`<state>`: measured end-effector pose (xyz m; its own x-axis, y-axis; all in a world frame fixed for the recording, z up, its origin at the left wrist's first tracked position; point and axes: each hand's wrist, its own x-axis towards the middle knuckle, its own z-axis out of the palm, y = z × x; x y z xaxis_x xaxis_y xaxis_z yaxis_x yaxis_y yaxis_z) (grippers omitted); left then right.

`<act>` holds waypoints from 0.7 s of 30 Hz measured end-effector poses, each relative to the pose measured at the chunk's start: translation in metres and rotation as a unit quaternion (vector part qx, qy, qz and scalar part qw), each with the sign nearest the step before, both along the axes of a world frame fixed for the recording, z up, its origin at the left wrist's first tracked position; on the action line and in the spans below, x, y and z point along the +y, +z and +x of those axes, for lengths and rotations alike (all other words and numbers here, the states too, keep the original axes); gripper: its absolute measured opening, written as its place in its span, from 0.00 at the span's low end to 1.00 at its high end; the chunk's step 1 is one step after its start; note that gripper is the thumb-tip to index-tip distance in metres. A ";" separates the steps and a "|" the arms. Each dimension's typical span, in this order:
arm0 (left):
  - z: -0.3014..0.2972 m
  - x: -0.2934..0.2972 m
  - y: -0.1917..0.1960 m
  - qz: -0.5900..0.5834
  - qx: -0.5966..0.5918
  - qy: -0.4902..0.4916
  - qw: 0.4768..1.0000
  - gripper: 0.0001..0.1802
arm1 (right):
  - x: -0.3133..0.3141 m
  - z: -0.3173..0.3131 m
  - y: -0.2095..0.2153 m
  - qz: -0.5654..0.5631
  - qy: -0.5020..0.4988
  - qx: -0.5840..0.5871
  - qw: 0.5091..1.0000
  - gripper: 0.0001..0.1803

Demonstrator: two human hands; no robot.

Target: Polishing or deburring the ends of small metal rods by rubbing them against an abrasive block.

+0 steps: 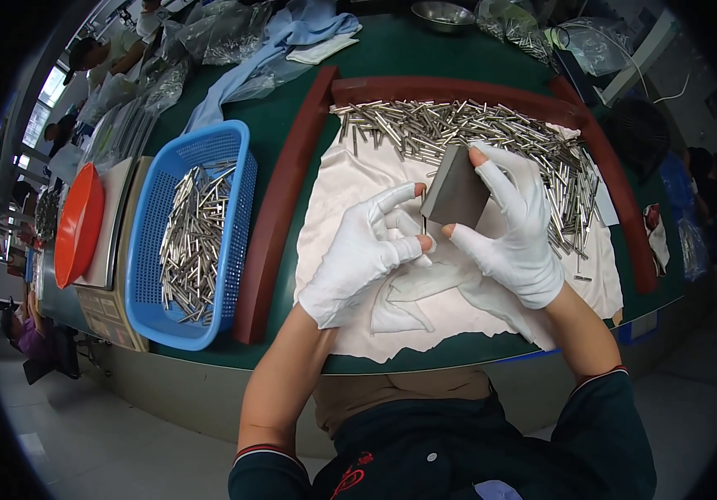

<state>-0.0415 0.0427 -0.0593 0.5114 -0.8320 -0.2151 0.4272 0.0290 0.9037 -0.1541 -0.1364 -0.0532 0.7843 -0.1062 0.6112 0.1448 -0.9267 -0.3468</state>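
Observation:
Both my hands wear white gloves with bare thumb and index fingertips. My left hand [367, 254] grips a thin metal rod [423, 218] lengthwise between thumb and index fingertip. In my right hand [512, 229] is a dark grey rectangular block [457, 190], pinched by thumb and fingers. The block's left edge is right beside the rod; whether they touch I cannot tell. Beneath both hands a pale pink cloth [333, 208] covers the table, with a crumpled white cloth [450, 292] on it. Beyond them lies a heap of short shiny metal rods [425, 125].
A dark red frame [279, 208] borders the cloth on the left, back and right. Left of it, a blue plastic basket [137, 267] holds many metal rods, beside an orange-red bowl [79, 225]. A metal bowl [442, 15], plastic bags [221, 33] and blue fabric [292, 42] lie at the back.

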 end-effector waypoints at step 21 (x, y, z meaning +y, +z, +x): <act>-0.005 -0.004 0.005 0.024 -0.099 0.067 0.993 0.36 | -0.002 0.004 -0.011 0.045 -0.069 -0.143 0.986 0.46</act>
<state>-0.0466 0.0388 -0.0546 0.6535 -0.7444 -0.1375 0.2366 0.0284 0.9712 -0.1502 -0.1380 -0.0639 0.5561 -0.2639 0.7881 0.1224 -0.9119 -0.3917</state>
